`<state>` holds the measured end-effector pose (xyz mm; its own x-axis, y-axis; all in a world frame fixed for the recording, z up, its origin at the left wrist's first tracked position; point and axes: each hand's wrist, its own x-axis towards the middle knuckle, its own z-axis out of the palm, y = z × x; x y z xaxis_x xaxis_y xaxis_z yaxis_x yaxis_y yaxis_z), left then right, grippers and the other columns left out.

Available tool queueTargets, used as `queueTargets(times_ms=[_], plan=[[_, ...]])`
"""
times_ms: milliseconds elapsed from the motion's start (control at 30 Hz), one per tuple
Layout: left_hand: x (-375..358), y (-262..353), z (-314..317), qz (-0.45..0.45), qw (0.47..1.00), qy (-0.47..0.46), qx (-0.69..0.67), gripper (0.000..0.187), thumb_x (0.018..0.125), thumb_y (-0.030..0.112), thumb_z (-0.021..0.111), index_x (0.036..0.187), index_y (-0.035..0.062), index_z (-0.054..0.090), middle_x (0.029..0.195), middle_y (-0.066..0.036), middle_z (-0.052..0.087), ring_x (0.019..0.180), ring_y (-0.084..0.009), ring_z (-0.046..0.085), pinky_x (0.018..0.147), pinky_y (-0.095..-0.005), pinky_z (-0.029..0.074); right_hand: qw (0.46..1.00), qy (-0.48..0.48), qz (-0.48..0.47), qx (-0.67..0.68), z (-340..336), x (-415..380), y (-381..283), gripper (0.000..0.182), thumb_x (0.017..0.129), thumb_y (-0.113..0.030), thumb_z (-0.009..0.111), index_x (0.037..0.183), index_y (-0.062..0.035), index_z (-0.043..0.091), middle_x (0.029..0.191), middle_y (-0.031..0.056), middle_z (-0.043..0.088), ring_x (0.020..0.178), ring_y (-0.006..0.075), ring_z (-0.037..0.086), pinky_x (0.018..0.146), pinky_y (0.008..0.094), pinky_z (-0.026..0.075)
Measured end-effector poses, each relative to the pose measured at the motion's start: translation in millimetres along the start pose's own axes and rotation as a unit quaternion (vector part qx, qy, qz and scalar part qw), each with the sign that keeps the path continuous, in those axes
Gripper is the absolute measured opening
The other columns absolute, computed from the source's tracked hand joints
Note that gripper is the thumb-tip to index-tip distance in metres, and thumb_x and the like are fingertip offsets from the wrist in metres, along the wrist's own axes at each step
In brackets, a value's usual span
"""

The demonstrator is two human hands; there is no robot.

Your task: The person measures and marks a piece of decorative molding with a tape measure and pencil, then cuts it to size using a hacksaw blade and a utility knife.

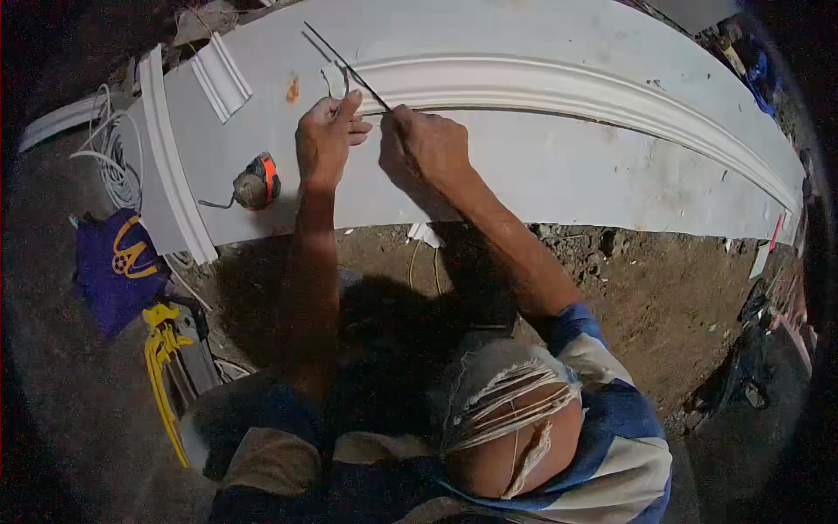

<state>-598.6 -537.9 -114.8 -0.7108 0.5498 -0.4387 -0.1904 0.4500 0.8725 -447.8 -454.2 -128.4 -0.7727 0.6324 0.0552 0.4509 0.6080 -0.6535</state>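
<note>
My right hand [428, 144] is closed around the end of a thin dark blade [336, 54] that slants up and left past the end of a long white moulding [524, 83]. Just left of it, my left hand [327, 140] is raised, thumb and forefinger pinched at a small white moulding piece [333, 80] with a dark edge. Its other fingers point toward the long moulding. The blade crosses close beside this small piece. The long moulding lies across a pale board [541, 166].
A tape measure [256, 182] lies left of my hands. Farther left are a short moulding offcut [222, 77], another moulding strip [170, 157], coiled white cable [118, 166], a purple cloth [120, 266] and a yellow tool [161, 358]. Bare ground [646, 306] borders the board.
</note>
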Motion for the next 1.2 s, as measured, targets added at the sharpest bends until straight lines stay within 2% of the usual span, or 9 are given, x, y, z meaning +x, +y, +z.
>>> queueTargets(times_ms=[133,267,333,533,633,867,900,933,1200], plan=[[3.8,4.2,-2.4,-0.009,0.998,0.002,0.068,0.048,0.088,0.043,0.067,0.092,-0.0052,0.062,0.074,-0.012,0.066,0.068,-0.0172,0.068,0.061,-0.0260,0.055,0.995,-0.059,0.045,0.066,-29.2,-53.3,10.1,0.018,0.087,-0.025,0.055,0.098,-0.0111,0.059,0.071,0.0152,0.064,0.066,0.0372,0.063,0.058,0.0477,0.049],[-1.1,-2.1,0.5,0.004,0.999,0.005,0.040,0.046,0.088,0.041,0.068,0.092,-0.0052,0.062,0.078,-0.013,0.066,0.068,-0.0168,0.067,0.060,-0.0260,0.054,0.999,-0.018,0.000,0.039,2.8,-25.1,12.4,0.018,0.086,-0.024,0.056,0.098,-0.0098,0.058,0.073,0.0148,0.063,0.065,0.0365,0.063,0.056,0.0450,0.049],[-1.9,1.4,0.6,-0.012,1.000,0.008,0.019,0.045,0.087,0.038,0.069,0.093,-0.0056,0.063,0.079,-0.013,0.065,0.069,-0.0168,0.067,0.059,-0.0257,0.054,0.999,-0.011,0.002,0.044,0.7,-16.1,5.9,0.014,0.084,-0.024,0.057,0.087,-0.0104,0.058,0.073,0.0145,0.065,0.063,0.0358,0.064,0.057,0.0455,0.051],[1.1,-1.3,-1.4,0.001,0.999,0.007,0.040,0.041,0.088,0.034,0.070,0.093,-0.0059,0.061,0.077,-0.012,0.064,0.064,-0.0177,0.066,0.055,-0.0260,0.054,0.995,-0.072,0.054,0.039,-25.9,-55.0,11.8,0.016,0.085,-0.025,0.056,0.090,-0.0103,0.059,0.065,0.0143,0.063,0.057,0.0344,0.064,0.053,0.0485,0.050],[-0.4,-0.2,1.3,-0.004,1.000,0.006,0.003,0.043,0.088,0.035,0.070,0.089,-0.0054,0.058,0.074,-0.012,0.063,0.064,-0.0189,0.066,0.055,-0.0260,0.054,0.999,-0.027,0.020,0.005,1.3,-4.4,-1.1,0.014,0.085,-0.021,0.055,0.087,-0.0073,0.057,0.067,0.0147,0.064,0.058,0.0351,0.064,0.053,0.0480,0.050],[-3.6,4.3,2.6,0.010,0.999,0.015,0.044,0.042,0.088,0.036,0.069,0.088,-0.0047,0.057,0.076,-0.013,0.063,0.064,-0.0188,0.066,0.055,-0.0271,0.054,0.995,-0.069,0.061,0.036,-26.0,-46.4,4.4,0.017,0.084,-0.023,0.056,0.088,-0.0067,0.058,0.069,0.0149,0.064,0.060,0.0365,0.064,0.055,0.0464,0.051],[-2.7,0.4,2.1,0.017,1.000,0.004,0.014,0.044,0.088,0.037,0.070,0.088,-0.0053,0.057,0.077,-0.014,0.063,0.065,-0.0187,0.066,0.057,-0.0270,0.054,0.998,-0.001,0.008,0.055,-9.9,-32.6,9.0,0.017,0.084,-0.023,0.056,0.086,-0.0065,0.059,0.069,0.0161,0.064,0.062,0.0372,0.064,0.056,0.0473,0.051],[-3.9,-0.9,2.7,0.015,1.000,0.001,0.016,0.044,0.088,0.037,0.070,0.088,-0.0053,0.057,0.077,-0.014,0.063,0.065,-0.0187,0.066,0.057,-0.0270,0.054,0.997,-0.055,0.033,0.051,-12.1,-12.2,-3.1,0.018,0.084,-0.023,0.056,0.087,-0.0064,0.060,0.071,0.0169,0.064,0.064,0.0368,0.065,0.057,0.0476,0.051],[0.5,3.3,3.0,-0.002,0.999,0.019,0.034,0.043,0.088,0.036,0.069,0.091,-0.0055,0.059,0.077,-0.012,0.064,0.066,-0.0188,0.067,0.058,-0.0266,0.055,0.992,-0.070,0.094,0.051,-17.6,-45.3,-0.1,0.014,0.084,-0.022,0.055,0.088,-0.0091,0.058,0.072,0.0160,0.065,0.064,0.0358,0.065,0.057,0.0478,0.050]])
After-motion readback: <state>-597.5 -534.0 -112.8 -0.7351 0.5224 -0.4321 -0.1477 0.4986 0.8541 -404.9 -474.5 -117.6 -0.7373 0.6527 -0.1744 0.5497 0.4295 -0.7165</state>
